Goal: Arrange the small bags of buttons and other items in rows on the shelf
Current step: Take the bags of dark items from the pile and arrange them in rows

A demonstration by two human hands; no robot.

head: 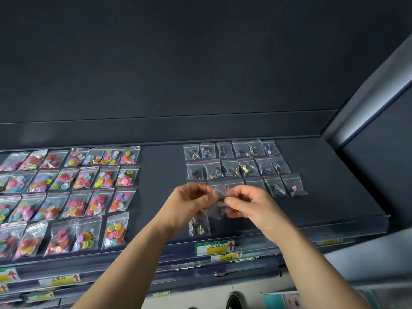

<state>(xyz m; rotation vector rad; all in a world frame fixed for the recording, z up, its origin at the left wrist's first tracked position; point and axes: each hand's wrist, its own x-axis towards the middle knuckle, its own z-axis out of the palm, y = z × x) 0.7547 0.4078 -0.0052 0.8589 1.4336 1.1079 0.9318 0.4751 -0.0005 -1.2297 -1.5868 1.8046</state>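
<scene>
Dark shelf [160,175], laid out in rows: bags of coloured buttons [78,197] at left; left hand [189,201] and right hand [247,204] pinching one small clear bag [217,207] between them above the shelf (contents blurred); bags of darker bits [230,168] behind, rightward.

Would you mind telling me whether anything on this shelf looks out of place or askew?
Nothing is spilled. One lone bag of metal pieces lies near the shelf's front edge, apart from the neat rows behind; it may start a new row. The front button bags lean unevenly.
</scene>
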